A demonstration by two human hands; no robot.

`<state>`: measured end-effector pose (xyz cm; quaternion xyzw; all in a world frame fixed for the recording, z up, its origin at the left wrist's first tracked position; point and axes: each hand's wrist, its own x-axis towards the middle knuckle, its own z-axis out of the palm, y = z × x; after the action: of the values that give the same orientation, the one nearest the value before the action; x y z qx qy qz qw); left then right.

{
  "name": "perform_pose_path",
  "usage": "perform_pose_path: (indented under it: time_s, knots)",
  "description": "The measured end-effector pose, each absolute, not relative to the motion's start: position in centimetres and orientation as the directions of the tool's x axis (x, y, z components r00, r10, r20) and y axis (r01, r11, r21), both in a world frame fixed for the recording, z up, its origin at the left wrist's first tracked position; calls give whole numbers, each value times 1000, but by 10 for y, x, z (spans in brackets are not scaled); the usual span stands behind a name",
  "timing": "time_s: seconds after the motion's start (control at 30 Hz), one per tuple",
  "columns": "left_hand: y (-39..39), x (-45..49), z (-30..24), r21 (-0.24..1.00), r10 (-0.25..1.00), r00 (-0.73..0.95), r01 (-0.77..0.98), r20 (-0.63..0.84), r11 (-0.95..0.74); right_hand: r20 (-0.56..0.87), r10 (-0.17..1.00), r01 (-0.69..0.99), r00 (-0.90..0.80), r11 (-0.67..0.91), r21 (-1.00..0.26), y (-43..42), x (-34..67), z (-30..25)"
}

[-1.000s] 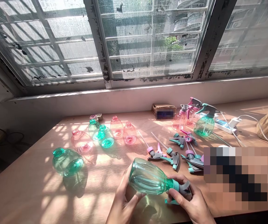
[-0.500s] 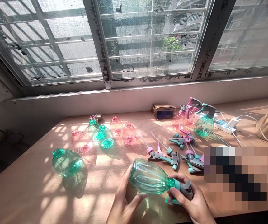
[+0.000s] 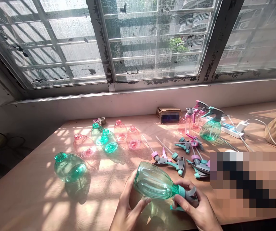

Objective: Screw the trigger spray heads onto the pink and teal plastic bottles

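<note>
A clear green spray bottle [image 3: 153, 183] lies tilted on its side in both my hands, just above the wooden table [image 3: 32, 195]. My left hand [image 3: 127, 208] cups the bottle's body from below, fingers curled round it. My right hand [image 3: 195, 210] is closed on the teal and grey trigger head [image 3: 188, 195] seated at the bottle's neck. Loose trigger heads with dip tubes [image 3: 173, 158] lie just beyond the bottle.
Several open green and pink bottles [image 3: 109, 139] lie on the left and middle, one green bottle [image 3: 69, 166] nearest. Three bottles with trigger heads fitted [image 3: 204, 123] stand at the back right beside a white power strip [image 3: 231, 130]. A small cardboard box [image 3: 168, 114] sits by the wall.
The bottle has tipped and turned slightly in my hands, its base rising a little; my left fingers have shifted on its body. Nothing else on the table has moved.
</note>
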<state>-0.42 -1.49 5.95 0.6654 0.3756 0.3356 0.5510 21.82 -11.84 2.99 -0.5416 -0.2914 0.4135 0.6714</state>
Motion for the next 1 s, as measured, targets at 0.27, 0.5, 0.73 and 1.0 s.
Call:
perform_pose_path:
  time_s: [0.27, 0.5, 0.73, 1.0]
  knots:
    - [-13, -8, 51, 997, 857, 515, 51, 31, -66, -71, 871, -256, 487, 64, -965, -120, 216, 31]
    - [-16, -3, 59, 992, 856, 513, 58, 65, -111, -41, 857, -286, 514, 126, -950, -119, 218, 28]
    - [-13, -9, 51, 995, 856, 515, 56, 44, -85, -33, 862, -231, 506, 98, -968, -119, 217, 30]
    - [-11, -5, 49, 992, 868, 492, 63, 63, -108, -38, 864, -280, 503, 121, -952, -119, 218, 30]
